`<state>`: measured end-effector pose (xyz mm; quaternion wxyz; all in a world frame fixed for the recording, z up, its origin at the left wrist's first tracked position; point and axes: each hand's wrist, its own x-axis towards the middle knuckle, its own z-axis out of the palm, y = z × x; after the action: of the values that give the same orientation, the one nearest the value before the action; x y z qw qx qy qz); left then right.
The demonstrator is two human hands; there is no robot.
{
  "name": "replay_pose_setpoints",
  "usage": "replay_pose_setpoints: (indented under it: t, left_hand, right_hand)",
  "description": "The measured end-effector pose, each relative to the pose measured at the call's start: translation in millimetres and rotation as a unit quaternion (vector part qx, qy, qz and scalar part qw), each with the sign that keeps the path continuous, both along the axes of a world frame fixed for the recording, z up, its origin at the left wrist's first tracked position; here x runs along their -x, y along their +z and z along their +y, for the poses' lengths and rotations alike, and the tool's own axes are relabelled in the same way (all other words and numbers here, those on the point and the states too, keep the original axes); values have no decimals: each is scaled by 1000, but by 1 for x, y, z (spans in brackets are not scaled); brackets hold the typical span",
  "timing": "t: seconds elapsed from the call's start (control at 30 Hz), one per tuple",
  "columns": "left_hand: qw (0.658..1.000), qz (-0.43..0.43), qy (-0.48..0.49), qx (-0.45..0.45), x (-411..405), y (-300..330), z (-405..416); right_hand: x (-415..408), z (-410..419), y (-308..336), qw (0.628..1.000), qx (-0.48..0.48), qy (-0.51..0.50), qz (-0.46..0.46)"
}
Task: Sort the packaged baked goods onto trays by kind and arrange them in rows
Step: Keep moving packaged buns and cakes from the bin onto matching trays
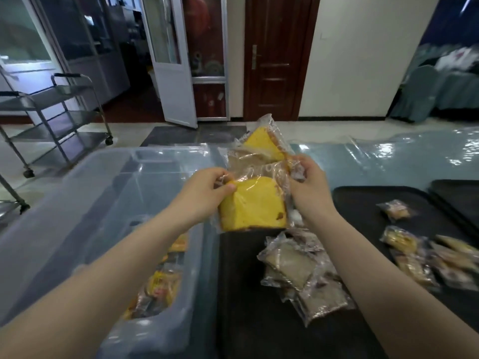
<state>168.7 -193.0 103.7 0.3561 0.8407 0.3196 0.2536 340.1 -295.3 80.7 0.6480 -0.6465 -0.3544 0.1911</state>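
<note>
My left hand (207, 189) pinches the corner of a clear-wrapped yellow cake slice (252, 206), held above the near black tray (243, 294). My right hand (309, 185) grips the wrapper edge of a second yellow cake slice (261, 145), raised just behind the first. A heap of brown wrapped pastries (298, 275) lies on the near tray below my hands. Several smaller wrapped baked goods (425, 257) lie on the black tray (363, 200) to the right.
A translucent plastic bin (103, 203) with more wrapped goods (160, 286) stands at my left. A third black tray (461, 195) sits at the far right. Clear plastic sheeting (388, 156) covers the table. A steel trolley (57, 115) stands at the back left.
</note>
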Motion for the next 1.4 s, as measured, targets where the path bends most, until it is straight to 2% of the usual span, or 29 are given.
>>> replay_pose_setpoints:
  t: [0.13, 0.23, 0.37, 0.43, 0.53, 0.77, 0.9, 1.03, 1.27, 1.4]
  left_hand:
    - [997, 67, -30, -4, -70, -12, -27]
    - [993, 108, -41, 4, -113, -43, -46]
    - [988, 151, 20, 25, -144, -99, -67]
    - [988, 133, 68, 44, -147, -119, -79]
    - [988, 59, 107, 93, -151, -129, -94]
    - [979, -26, 83, 182, -205, -134, -127]
    - [977, -35, 42, 205, -256, -137, -166]
    - [976, -18, -8, 216, -319, -139, -201]
    - [955, -9, -15, 295, -471, -159, -277]
    - [917, -22, -5, 398, -569, -167, -337]
  right_hand:
    - [-67, -39, -24, 1000, 15, 3, 14]
    - [-121, -70, -48, 999, 48, 3, 1]
    - [-177, -108, -76, 996, 88, -2, 10]
    - [-193, -124, -88, 994, 112, -10, 14]
    - [-211, -144, -101, 991, 130, -27, 26]
    - [-229, -205, -127, 985, 137, -93, 44]
    - [-261, -256, -129, 978, 129, -154, 55]
    - [-314, -306, -133, 965, 110, -232, 48]
    - [-445, -395, -150, 949, 68, -302, 65]
    - [-529, -454, -162, 927, 73, -354, 99]
